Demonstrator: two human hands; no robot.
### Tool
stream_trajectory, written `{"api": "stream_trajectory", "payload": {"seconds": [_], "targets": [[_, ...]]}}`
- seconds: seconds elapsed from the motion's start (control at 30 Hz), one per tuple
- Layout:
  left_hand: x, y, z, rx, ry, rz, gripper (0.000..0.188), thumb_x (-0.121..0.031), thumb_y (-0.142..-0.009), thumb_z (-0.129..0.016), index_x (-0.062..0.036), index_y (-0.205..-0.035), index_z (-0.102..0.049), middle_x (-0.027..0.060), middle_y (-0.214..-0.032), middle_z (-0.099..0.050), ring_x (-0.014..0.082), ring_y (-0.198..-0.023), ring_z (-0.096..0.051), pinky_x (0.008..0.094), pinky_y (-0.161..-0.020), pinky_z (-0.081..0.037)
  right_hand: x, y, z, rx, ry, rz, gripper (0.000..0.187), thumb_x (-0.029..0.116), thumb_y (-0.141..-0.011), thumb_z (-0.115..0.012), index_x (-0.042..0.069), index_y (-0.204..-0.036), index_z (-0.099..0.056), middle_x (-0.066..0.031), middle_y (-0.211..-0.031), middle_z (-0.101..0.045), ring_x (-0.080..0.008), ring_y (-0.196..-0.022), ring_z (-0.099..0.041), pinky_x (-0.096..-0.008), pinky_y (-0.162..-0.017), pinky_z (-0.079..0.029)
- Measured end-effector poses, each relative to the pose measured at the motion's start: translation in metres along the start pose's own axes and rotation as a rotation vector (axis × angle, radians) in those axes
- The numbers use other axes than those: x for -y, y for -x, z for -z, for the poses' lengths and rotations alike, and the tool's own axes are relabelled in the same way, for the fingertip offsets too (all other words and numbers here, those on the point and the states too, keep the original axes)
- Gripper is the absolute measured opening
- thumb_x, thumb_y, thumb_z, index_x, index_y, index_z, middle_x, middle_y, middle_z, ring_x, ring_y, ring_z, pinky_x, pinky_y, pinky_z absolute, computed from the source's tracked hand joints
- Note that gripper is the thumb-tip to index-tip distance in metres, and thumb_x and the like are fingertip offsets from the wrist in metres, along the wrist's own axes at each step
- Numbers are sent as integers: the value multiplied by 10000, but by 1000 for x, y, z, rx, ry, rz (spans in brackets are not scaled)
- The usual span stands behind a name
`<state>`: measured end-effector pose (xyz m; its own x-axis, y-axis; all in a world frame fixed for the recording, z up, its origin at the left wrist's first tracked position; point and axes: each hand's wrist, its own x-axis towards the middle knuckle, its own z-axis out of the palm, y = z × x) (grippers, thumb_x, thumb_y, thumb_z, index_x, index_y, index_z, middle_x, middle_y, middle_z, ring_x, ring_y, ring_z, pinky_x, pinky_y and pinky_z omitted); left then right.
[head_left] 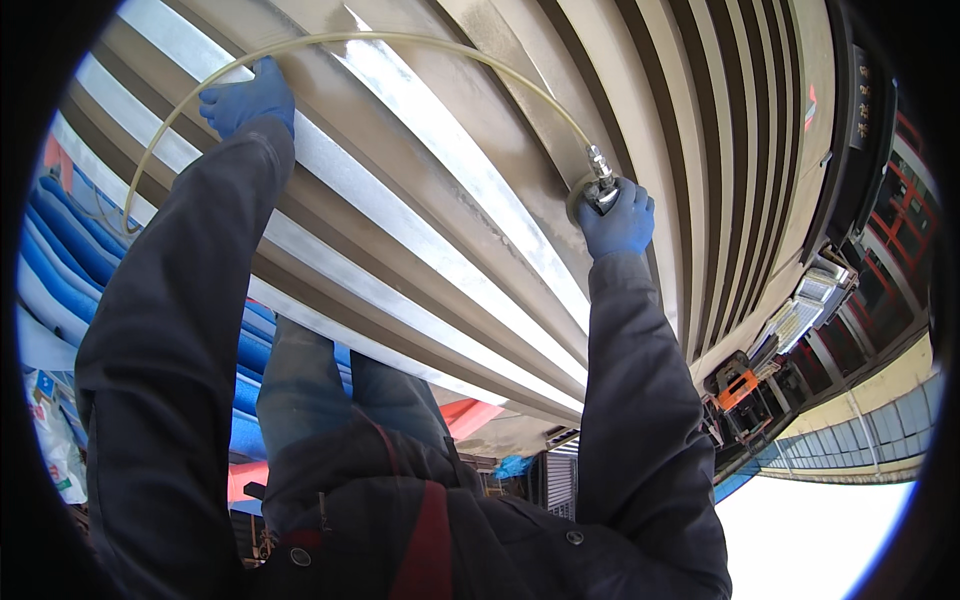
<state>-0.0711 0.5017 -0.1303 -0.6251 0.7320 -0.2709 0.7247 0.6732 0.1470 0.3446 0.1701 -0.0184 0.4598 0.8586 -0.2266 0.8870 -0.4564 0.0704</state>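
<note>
My right hand, in a blue glove, is closed around an air sander. The sander's round edge shows beside the hand against a large ribbed panel, and its face is hidden. A clear yellowish air hose runs from its metal fitting in a wide arc over the panel to the left. My left hand, also gloved in blue, lies on a rib at the upper left, fingers apart, close to the hose. The panel's ribs are partly dull brown-grey, partly bright whitish.
Blue sheets or padding lie in folds at the left, near a white plastic bag. Red material shows below the panel. To the right are an orange machine and a building with red frames.
</note>
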Motion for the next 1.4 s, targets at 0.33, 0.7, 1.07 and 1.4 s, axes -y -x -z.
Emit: {"api": "stream_trajectory", "payload": {"seconds": [0.33, 0.7, 1.07, 1.4], "targets": [[0, -3, -2, 12, -41, 17, 1084, -708, -942, -713, 131, -1549, -389, 312, -1487, -533, 425, -1327, -677, 544, -1069, -595, -3, 1, -2, 85, 45, -171, 666, 415, -758, -953, 118, -1294, -692, -138, -1296, -690, -385, -1207, -650, -518, -1020, -570], [5, -4, -9, -31, 14, -9, 1093, -675, -915, -742, 102, -1594, -381, 306, -1490, -542, 420, -1350, -661, 548, -1085, -577, -10, 2, 6, 132, 118, -221, 658, 432, -785, -929, 123, -1312, -687, -148, -1277, -697, -396, -1200, -658, -517, -1007, -578], [3, 7, 2, 33, 184, 45, 995, -698, -920, -759, 104, -1454, -512, 326, -1438, -595, 436, -1316, -679, 512, -1083, -584, -27, 6, 9, 130, 138, -289, 615, 450, -780, -911, 119, -1257, -709, -151, -1223, -709, -389, -1162, -669, -516, -981, -585], [4, 0, 2, 141, 120, 21, 1140, -758, -933, -677, 156, -1554, -398, 320, -1475, -552, 430, -1330, -670, 528, -1072, -585, -29, 8, 12, 93, 88, -224, 638, 435, -767, -926, 129, -1285, -713, -147, -1245, -701, -387, -1180, -663, -514, -985, -585]]}}
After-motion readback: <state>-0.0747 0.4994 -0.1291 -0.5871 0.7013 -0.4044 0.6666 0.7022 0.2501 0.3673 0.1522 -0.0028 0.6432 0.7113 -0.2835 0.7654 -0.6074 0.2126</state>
